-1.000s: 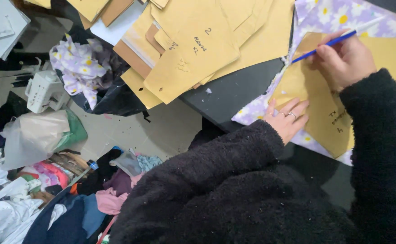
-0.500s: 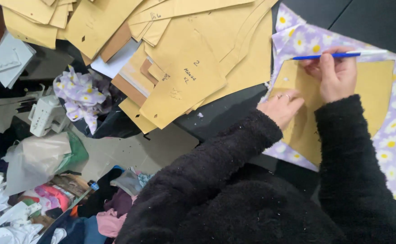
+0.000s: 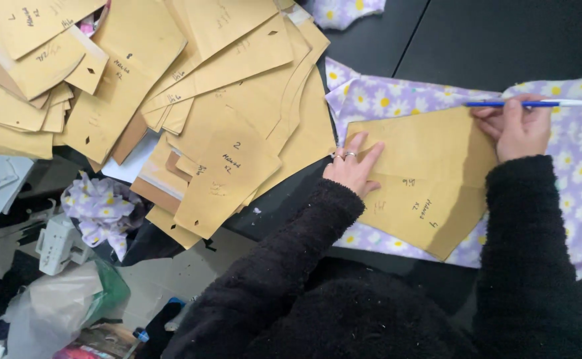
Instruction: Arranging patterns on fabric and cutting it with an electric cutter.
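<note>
Pattern paper (image 3: 430,179) lies on the daisy-print fabric (image 3: 384,100), pinned flat by the left hand (image 3: 354,166), fingers spread, so it cannot slip. Right hand (image 3: 517,129) pinches a blue pen (image 3: 530,103) along its upper edge.

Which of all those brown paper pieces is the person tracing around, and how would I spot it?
Start at the black table and find the lilac daisy-print fabric spread on its right side. The flat tan paper pattern piece lies alone on that fabric, pinned by the left hand, while the right hand runs a blue pen along its top edge. The other tan pieces sit heaped leftward.
</note>
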